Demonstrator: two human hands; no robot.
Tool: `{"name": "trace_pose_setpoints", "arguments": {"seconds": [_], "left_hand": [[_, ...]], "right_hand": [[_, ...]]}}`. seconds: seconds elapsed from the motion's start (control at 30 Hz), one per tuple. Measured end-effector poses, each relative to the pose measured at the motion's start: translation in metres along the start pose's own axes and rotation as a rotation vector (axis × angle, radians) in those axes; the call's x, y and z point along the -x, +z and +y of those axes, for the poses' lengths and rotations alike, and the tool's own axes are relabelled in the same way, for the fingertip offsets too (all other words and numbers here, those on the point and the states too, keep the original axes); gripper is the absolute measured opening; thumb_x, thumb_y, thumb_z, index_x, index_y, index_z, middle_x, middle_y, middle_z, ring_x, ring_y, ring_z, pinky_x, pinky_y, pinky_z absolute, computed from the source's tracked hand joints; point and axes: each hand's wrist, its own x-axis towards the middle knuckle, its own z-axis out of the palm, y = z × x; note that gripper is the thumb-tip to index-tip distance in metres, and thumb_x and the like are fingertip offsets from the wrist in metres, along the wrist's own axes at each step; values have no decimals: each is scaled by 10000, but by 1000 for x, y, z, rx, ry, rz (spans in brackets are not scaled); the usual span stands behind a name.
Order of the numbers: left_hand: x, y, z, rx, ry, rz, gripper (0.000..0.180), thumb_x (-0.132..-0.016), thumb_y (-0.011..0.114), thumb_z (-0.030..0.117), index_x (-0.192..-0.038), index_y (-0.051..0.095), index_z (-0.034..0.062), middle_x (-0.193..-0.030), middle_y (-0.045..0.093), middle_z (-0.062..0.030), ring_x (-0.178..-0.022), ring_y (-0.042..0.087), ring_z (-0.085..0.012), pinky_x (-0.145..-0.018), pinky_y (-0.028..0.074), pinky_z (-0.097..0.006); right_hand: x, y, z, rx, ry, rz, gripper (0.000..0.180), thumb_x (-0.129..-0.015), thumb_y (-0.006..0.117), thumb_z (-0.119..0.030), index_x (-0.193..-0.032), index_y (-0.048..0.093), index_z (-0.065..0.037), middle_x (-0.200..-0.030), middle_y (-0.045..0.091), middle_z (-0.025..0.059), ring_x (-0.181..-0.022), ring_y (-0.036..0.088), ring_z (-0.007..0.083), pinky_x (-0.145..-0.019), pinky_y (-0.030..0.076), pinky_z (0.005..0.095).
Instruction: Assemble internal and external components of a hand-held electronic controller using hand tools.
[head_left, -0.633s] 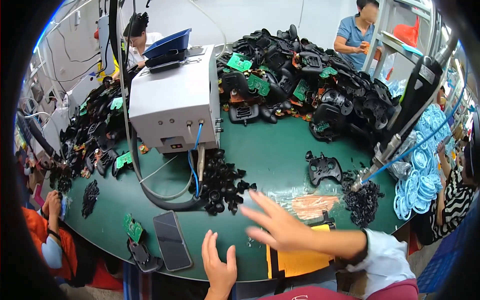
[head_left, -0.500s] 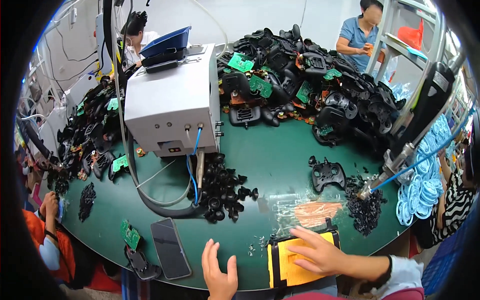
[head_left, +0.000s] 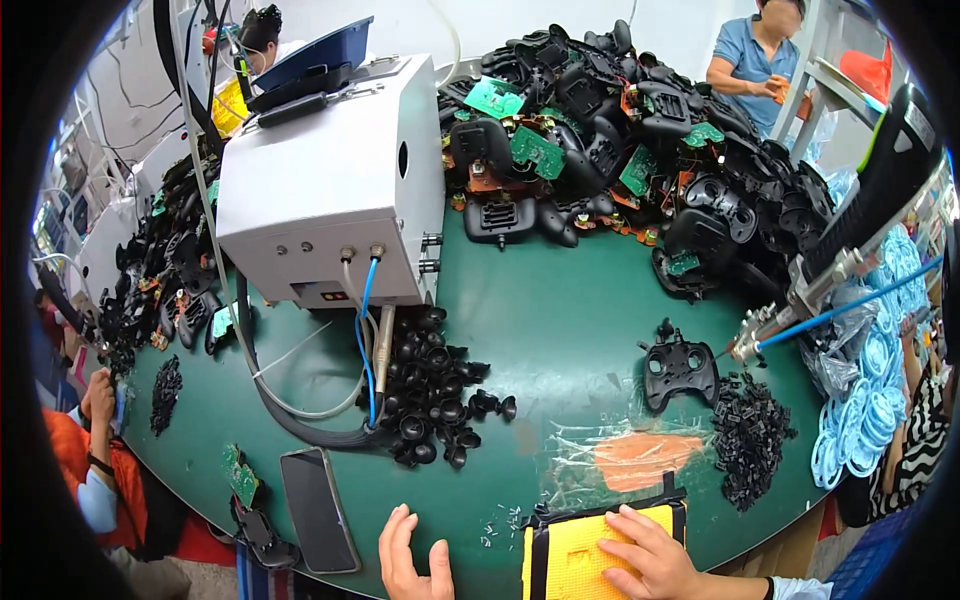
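My right hand (head_left: 652, 556) rests on or just over a yellow textured pad (head_left: 555, 555) edged with black tape, at the table's near edge. Its fingers are stretched apart and hold nothing. My left hand (head_left: 412, 560) is open with thumb and fingers spread, apart from the pad, at the near edge between it and a dark smartphone (head_left: 318, 510). Beyond the pad lies an orange-brown patch (head_left: 650, 460) under clear tape. A black game controller shell (head_left: 680, 370) sits farther back, beside a heap of small black parts (head_left: 750, 440).
A white machine box (head_left: 320, 190) with hoses stands left of centre, next to black cup-shaped parts (head_left: 430, 390). Controllers and green circuit boards form a large pile (head_left: 600, 140) behind. A black hand tool (head_left: 870, 190) hangs at right, near light-blue cable coils (head_left: 855, 420). Co-workers sit around the table.
The view has shifted, so the box and phone appear farther left. My right hand has drawn toward the right side of the pad, baring more of its surface. Both hands stay open.
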Motion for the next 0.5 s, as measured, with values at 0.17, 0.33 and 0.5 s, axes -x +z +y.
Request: {"name": "trace_pose_setpoints", "arguments": {"seconds": [0.17,0.33,0.5], "left_hand": [[-2,2,4,-16,9,-39,356,-905,622,79,-1231,548,-44,-1281,564,-225,-1170,543,-388,-1017,416,-414],[0,2,2,-90,13,-8,355,-913,614,76,-1238,549,-52,-1286,564,-222,-1181,541,-371,-1022,409,-413],[-4,8,4,-83,49,-6,337,-922,610,87,-1223,559,-56,-1274,566,-225,-1170,544,-371,-1018,411,-414]], "right_hand": [[7,2,7,32,10,-17,359,-818,712,-154,-1130,636,7,-1343,534,226,-1264,504,410,-1035,436,441],[0,2,8,7,-13,-61,394,-851,725,-224,-1159,634,3,-1343,536,207,-1254,516,386,-1035,447,417],[7,-1,19,-79,-26,-31,352,-887,682,-235,-1146,636,-1,-1366,508,218,-1287,479,394,-1043,436,423]]}}
